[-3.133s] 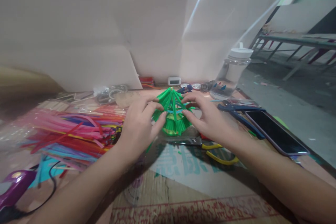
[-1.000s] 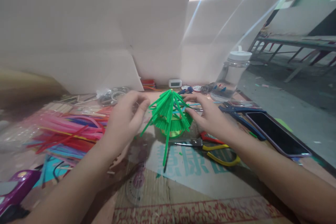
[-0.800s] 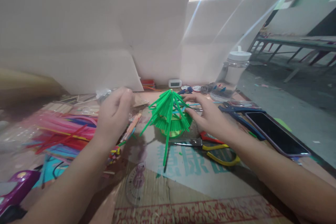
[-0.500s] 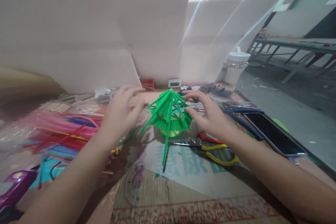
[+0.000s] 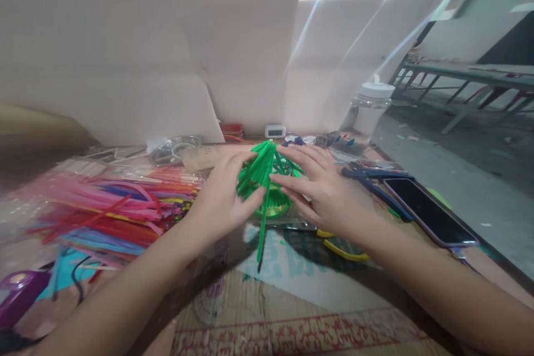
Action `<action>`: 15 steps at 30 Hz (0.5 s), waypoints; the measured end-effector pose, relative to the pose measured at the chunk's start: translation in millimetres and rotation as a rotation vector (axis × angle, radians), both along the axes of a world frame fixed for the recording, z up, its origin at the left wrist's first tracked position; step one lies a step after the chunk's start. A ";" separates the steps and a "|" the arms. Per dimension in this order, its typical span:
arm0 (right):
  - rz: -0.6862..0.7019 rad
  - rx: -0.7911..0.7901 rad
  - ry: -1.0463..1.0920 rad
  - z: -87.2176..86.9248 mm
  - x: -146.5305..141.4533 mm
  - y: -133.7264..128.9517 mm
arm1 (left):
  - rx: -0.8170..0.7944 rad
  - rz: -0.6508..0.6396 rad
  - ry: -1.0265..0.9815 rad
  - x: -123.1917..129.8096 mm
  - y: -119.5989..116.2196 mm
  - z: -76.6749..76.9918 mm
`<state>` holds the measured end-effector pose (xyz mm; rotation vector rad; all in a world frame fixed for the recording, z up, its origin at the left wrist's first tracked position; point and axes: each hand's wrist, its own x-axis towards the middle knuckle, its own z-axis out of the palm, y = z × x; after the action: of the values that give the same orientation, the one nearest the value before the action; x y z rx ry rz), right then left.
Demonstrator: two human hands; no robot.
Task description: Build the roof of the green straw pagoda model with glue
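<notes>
A green cone-shaped pipe-cleaner model point(image 5: 271, 169) stands on the table in the middle, its strands fanning down from a pale tip. One longer strand hangs out toward me. My left hand point(image 5: 227, 192) is curled around the model's left side, thumb in front and fingers behind, closed on the strands. On the other side, the fingers of my right hand point(image 5: 319, 183) are stretched out and apart, their tips touching the right strands and the long front one. Scissors point(image 5: 346, 253) with yellow handles lie below my right hand, partly hidden by it.
Loose coloured pipe cleaners point(image 5: 104, 200) are heaped at left, near a purple tool point(image 5: 25, 297). At right lie blue-handled pliers point(image 5: 375, 186) and a phone point(image 5: 429, 211). A clear bottle point(image 5: 371, 111) and a small digital display point(image 5: 275, 131) stand behind. A protractor point(image 5: 208, 303) lies in front.
Both hands have moved inward onto the green model from its two sides. My left hand, apart from it before, has closed on the left strands, drawing them closer together.
</notes>
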<state>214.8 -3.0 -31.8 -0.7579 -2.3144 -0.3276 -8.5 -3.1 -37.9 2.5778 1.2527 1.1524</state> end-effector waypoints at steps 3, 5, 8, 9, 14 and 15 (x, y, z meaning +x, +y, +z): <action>0.001 0.021 -0.031 -0.5 -1.5 0.7 | 0.014 -0.016 -0.007 -0.9 2.4 -3.0; -0.004 0.026 -0.038 0.0 -2.2 -0.1 | 0.020 -0.019 -0.007 -1.1 3.5 -4.0; -0.004 0.037 -0.020 1.8 -1.6 -2.0 | 0.041 -0.026 -0.009 -0.6 4.3 -4.5; -0.003 0.040 -0.006 2.5 -0.9 -2.5 | 0.044 -0.029 -0.010 -0.1 4.1 -4.4; -0.037 0.054 0.035 2.8 1.6 -1.4 | 0.021 -0.011 -0.001 2.1 0.9 -4.0; -0.052 0.049 0.023 2.2 1.4 -0.8 | 0.017 0.000 0.002 2.1 0.4 -4.5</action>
<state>216.2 -3.8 -29.6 -0.7949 -2.2598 -0.3954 -6.4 -2.8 -42.4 2.5919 1.2485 1.1664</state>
